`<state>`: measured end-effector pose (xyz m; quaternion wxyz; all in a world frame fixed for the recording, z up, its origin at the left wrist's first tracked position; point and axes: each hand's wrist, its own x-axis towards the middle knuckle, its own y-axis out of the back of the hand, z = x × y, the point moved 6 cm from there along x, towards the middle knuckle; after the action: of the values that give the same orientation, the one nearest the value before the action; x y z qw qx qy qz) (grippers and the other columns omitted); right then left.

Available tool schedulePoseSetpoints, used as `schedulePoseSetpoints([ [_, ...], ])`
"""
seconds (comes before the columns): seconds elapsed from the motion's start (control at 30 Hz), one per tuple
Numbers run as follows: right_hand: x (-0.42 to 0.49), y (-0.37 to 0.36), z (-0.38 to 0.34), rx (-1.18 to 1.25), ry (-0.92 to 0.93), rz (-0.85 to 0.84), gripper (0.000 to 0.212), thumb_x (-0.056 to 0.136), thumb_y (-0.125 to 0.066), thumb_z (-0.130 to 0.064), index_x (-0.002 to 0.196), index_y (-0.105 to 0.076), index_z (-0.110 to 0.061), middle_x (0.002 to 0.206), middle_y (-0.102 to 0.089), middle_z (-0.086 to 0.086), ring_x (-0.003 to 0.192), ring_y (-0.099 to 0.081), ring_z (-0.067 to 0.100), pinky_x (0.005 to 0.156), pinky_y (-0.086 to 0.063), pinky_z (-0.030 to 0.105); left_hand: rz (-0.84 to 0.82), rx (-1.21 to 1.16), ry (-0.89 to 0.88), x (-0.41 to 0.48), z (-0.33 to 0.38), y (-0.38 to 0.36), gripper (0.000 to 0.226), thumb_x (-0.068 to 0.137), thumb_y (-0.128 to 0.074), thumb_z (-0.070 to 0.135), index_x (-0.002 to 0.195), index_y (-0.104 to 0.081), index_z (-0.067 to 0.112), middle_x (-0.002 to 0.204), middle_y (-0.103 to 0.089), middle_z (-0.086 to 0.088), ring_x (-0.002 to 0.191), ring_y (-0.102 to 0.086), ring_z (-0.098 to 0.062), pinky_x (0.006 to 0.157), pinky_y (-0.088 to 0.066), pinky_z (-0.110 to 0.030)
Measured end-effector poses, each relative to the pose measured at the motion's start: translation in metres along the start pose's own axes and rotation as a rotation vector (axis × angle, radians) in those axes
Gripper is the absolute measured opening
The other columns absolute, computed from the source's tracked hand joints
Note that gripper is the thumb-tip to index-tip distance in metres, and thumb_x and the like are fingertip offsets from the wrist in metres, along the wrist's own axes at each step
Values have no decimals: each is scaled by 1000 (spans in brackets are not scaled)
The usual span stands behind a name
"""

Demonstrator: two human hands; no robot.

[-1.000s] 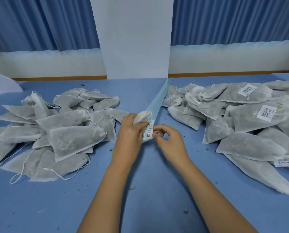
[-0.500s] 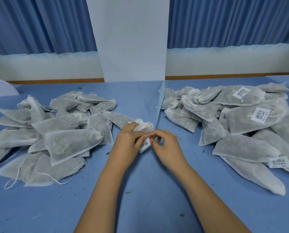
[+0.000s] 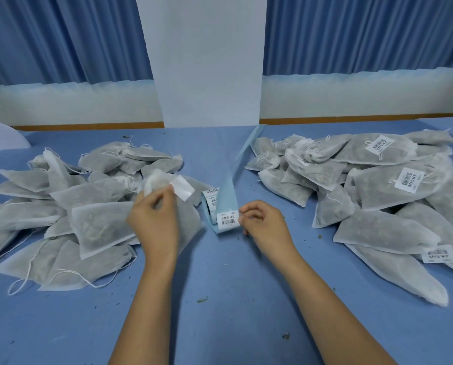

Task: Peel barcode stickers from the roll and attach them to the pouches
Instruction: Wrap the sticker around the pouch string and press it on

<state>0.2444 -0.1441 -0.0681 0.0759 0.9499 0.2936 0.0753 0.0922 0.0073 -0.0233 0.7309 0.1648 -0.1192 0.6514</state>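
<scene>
The white rectangular sticker [image 3: 182, 191] pinched in the left hand [image 3: 154, 222] shows a blank, blurred face. That grip is narrow and closed on the sticker, above the left pile of grey-white gauze drawstring pouches [image 3: 93, 206]. The right hand [image 3: 266, 223] keeps a narrow grip on the edge of the pale blue backing strip [image 3: 228, 198] of the sticker roll, which lies on the blue bench [image 3: 220, 285] between both piles. The white label [image 3: 228, 219] beside its fingertips bears a barcode under a line of characters too small to read. Pouches in the right pile [image 3: 378, 185] carry similar barcode labels.
</scene>
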Motion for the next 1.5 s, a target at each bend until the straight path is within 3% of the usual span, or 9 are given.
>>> schedulePoseSetpoints([
  [0.1, 0, 7, 3, 175, -60, 78, 15, 83, -59, 4, 76, -55, -8, 61, -64, 4, 48, -60, 7, 56, -48, 23, -2, -465, 336, 4, -11, 6, 29, 87, -67, 24, 59, -72, 26, 68, -66, 7, 65, -61, -6, 63, -52, -23],
  [0.2, -2, 8, 0, 306, -80, 93, 8, 82, -64, 0, 79, -60, -6, 75, -71, 10, 66, -69, 13, 69, -54, 23, -284, -609, 571, -4, -10, -14, 19, 86, -68, 26, 68, -71, 19, 68, -69, 1, 62, -68, -15, 60, -56, -30],
  [0.3, -4, 14, -9, 304, -26, 126, 3, 84, -66, -10, 83, -67, -12, 72, -70, -5, 66, -67, 7, 67, -51, 16, -599, -348, 477, -24, -3, -36, 22, 85, -68, 22, 66, -76, 16, 68, -72, -5, 60, -64, -17, 59, -53, -26],
  [0.43, -9, 20, -34, 138, 212, 41, 8, 87, -64, -20, 83, -70, -17, 62, -59, -18, 59, -49, 1, 59, -39, 8, -707, -98, 265, -37, 0, -47, 17, 84, -70, 27, 76, -77, 15, 75, -66, -13, 68, -53, -17, 66, -42, -30],
  [0.7, -8, 17, -33, 101, 191, -78, 20, 83, -66, -5, 70, -68, -20, 51, -46, -13, 47, -36, 1, 50, -31, 9, -771, -144, 219, -39, 3, -52, 8, 80, -74, 26, 75, -79, 30, 81, -76, 8, 73, -67, 0, 65, -47, -9],
  [0.9, -7, 26, -31, 115, 159, -140, 21, 84, -65, -6, 68, -66, -21, 64, -51, 6, 57, -40, 9, 57, -34, 14, -884, -196, 266, -46, 1, -58, 12, 86, -68, 30, 89, -79, 27, 98, -75, 7, 98, -68, -9, 90, -48, -25],
  [1.07, -4, 50, -34, 277, 189, -38, 17, 86, -60, -6, 74, -62, -16, 56, -52, -6, 54, -44, 6, 55, -36, 10, -801, -225, 277, -35, -4, -51, 29, 92, -58, 11, 86, -79, 30, 100, -75, 10, 97, -65, -6, 90, -47, -22],
  [1.3, -13, 30, -44, 457, 314, -184, 8, 81, -58, -11, 83, -62, -17, 68, -65, -6, 62, -55, 5, 61, -42, 12, -921, -267, 210, -46, 2, -60, 35, 84, -68, 1, 108, -74, 25, 113, -71, 10, 106, -65, -4, 86, -52, -16],
  [1.5, -22, 8, -49, 472, 351, -316, 7, 81, -58, -4, 86, -59, -8, 73, -65, -7, 57, -52, 6, 57, -42, 12, -988, -298, 157, -52, 7, -63, 39, 80, -70, -3, 95, -76, 33, 96, -74, 10, 95, -66, -3, 76, -49, -14],
])
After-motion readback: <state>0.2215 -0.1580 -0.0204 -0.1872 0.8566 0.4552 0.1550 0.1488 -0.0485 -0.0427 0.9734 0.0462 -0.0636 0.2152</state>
